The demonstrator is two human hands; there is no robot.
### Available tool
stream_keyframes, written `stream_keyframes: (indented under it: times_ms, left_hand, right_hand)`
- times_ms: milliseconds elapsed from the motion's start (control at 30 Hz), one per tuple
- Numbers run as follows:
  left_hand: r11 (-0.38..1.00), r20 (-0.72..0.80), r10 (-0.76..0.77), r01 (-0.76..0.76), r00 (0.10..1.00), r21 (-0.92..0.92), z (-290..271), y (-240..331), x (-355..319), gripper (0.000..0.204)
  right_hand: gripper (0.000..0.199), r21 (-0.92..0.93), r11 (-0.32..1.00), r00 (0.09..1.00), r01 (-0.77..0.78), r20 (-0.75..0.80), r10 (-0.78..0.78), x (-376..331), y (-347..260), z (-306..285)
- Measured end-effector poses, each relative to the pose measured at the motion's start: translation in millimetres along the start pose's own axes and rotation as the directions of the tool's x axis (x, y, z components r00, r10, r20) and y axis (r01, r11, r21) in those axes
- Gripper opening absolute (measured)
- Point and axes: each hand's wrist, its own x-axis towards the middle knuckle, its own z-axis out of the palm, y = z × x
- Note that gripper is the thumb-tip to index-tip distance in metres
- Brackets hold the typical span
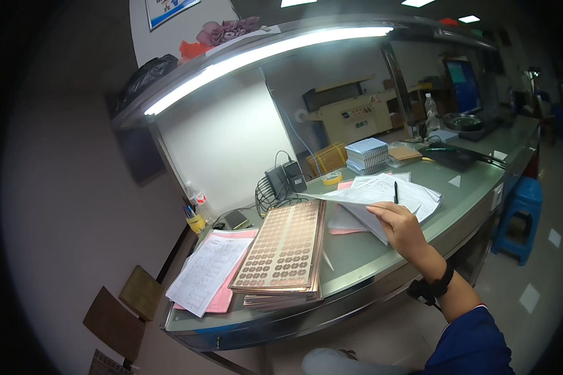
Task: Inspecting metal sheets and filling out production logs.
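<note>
A right hand (401, 228) pinches the near edge of a white paper sheet (356, 197), lifting it off a loose pile of printed white papers (419, 195) near the grey-green metal workbench's front rim (381, 278). The sheet's long axis runs left-right, its free end pointing left toward a stack of copper-coloured patterned panels (284, 247). Bare bench lies between them.

The fingertips of the right hand (401, 226) are hidden under the lifted white sheet (363, 197). The papers beneath that sheet are mostly covered. Left of the sheet, the lower panels of the copper panel stack (286, 247) are concealed by the top one.
</note>
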Motion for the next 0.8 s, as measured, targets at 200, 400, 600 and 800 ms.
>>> stream_keyframes:
  times_ms: [200,400,600,800]
  left_hand:
    - [0.869,0.098,0.008,0.042,0.995,-0.493,3.3,77.2,23.6,0.031]
    - [0.53,0.254,0.153,0.137,0.955,-0.837,21.6,172.5,51.4,0.059]
    - [0.44,0.272,0.223,0.152,0.936,-0.885,47.5,186.8,81.8,0.057]
    - [0.492,0.145,0.08,0.088,0.986,-0.866,64.3,196.4,87.3,0.038]
  right_hand:
    - [0.012,-0.002,0.829,0.825,0.56,-0.091,-0.558,-36.1,-72.3,-22.1]
    - [0.01,0.437,0.682,0.736,0.586,0.065,-0.674,-93.8,-108.0,-10.3]
    - [0.014,0.579,0.635,0.698,0.511,0.151,-0.7,-114.5,-114.0,-5.5]
    - [0.021,0.641,0.598,0.659,0.481,0.186,-0.729,-122.9,-112.8,-2.0]
